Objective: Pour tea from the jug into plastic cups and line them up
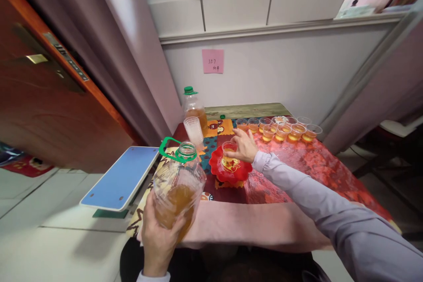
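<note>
1. The left hand (160,233) is closed around the lower body of a large clear jug (178,189), fingers wrapped under its base; the jug is lifted off the table (264,224) at the near left edge, tilted a little, its open mouth with the green ring handle (170,149) pointing up and away toward the far side; amber liquid fills roughly its lower half.

2. The right hand (243,146) reaches farther out, fingers curled over the rim of a small clear cup (229,146); the cup holds a little amber liquid and stands on, or just above, a red plate (229,168); whether it is lifted clear I cannot tell.

3. The relation that matters: the cup lies to the right of and beyond the jug's mouth, near but apart; the jug's long axis runs from the near hand up toward the far side, so its mouth is the part closest to the cup; the right hand is the one at the cup, the left well short of it.

4. Farther out, a row of small cups (280,128) with amber liquid lines the far right of the table; a stack of empty cups (194,131) and a green-capped bottle (193,110) stand at the far left; a blue-topped board (120,178) lies left of the table.
</note>
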The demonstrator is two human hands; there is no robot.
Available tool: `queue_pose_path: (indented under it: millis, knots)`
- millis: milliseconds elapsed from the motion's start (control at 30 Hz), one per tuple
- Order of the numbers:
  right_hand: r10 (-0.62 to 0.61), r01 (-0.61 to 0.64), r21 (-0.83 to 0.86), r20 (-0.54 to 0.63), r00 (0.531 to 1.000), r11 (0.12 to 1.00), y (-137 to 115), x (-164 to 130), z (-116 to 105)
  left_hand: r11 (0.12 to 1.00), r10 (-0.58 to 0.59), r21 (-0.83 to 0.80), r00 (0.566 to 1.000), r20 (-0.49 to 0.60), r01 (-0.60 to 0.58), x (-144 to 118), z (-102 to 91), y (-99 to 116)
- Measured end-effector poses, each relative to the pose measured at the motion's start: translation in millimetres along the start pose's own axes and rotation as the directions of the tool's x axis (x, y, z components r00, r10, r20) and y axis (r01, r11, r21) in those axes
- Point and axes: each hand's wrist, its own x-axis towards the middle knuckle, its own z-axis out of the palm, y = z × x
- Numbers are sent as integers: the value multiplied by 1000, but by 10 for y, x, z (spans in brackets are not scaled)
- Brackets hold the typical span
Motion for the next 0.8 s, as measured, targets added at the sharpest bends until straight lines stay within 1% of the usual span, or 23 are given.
queue_pose_path:
  millis: [100,200,267,333,433,600,700,800]
  knots:
    - [151,-147,72,-52,987,987,241,141,-141,1000,0,9,1000,-9,0,5,4,-9]
    - [276,-273,47,-104,956,961,595,286,-251,999,19,32,999,-39,-17,0,16,-37]
    - [312,-318,-13,-154,937,948,847,349,-282,999,24,33,998,-53,-22,-1,25,-55]
    - [315,-335,-78,-198,928,939,1072,382,-283,999,9,34,998,-62,-7,2,32,-66]
    - [317,-350,-129,-221,922,928,1314,396,-238,999,-25,46,997,-72,28,15,34,-68]
    - [374,-410,-155,-216,902,899,1501,402,-77,998,-15,56,999,-49,17,31,16,-68]
    - [373,-413,-169,-223,900,895,1554,408,15,998,-18,64,999,-44,21,31,3,-69]
    - [388,-425,-186,-207,898,886,1573,414,61,997,-40,70,998,-45,43,31,-8,-60]
